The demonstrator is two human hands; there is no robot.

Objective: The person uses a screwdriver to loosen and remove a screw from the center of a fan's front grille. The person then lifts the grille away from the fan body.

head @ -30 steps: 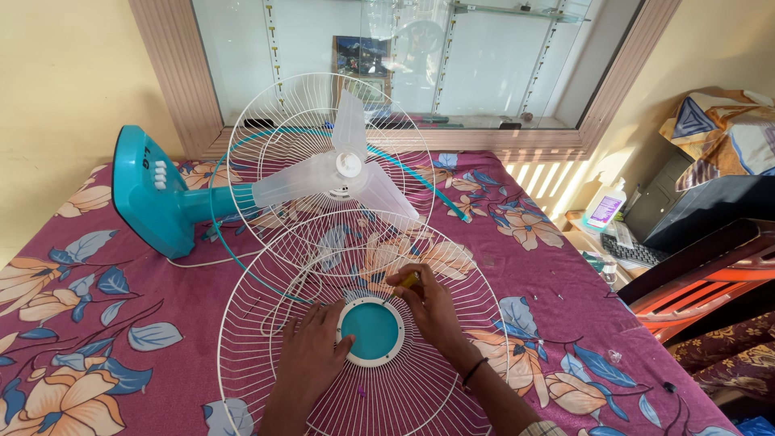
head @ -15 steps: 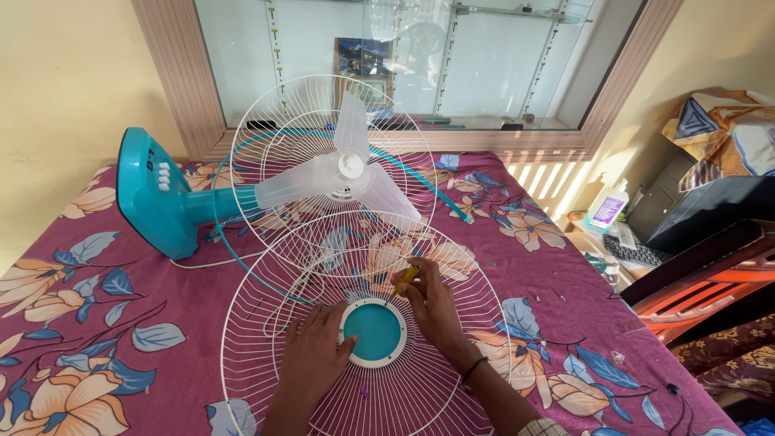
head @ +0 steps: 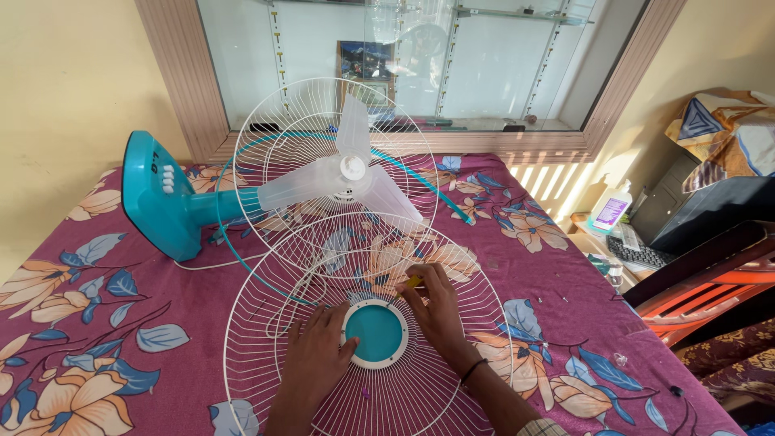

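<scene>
One yellow tool (head: 412,282) — tip up-left

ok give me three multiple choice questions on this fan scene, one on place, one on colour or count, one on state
1. Where does the left hand rest?
A. on the loose fan guard beside its round hub
B. on the fan base
C. on the bottle

2. How many blades does the fan have?
A. two
B. three
C. five

3. What state is the right hand in?
A. flat and empty
B. closed on a small yellow tool
C. holding a cord

Answers: 1 A, the fingers lie on the wires at the hub's left edge. 2 B, three clear blades show. 3 B, a yellow tip sticks out of the fingers.
</scene>
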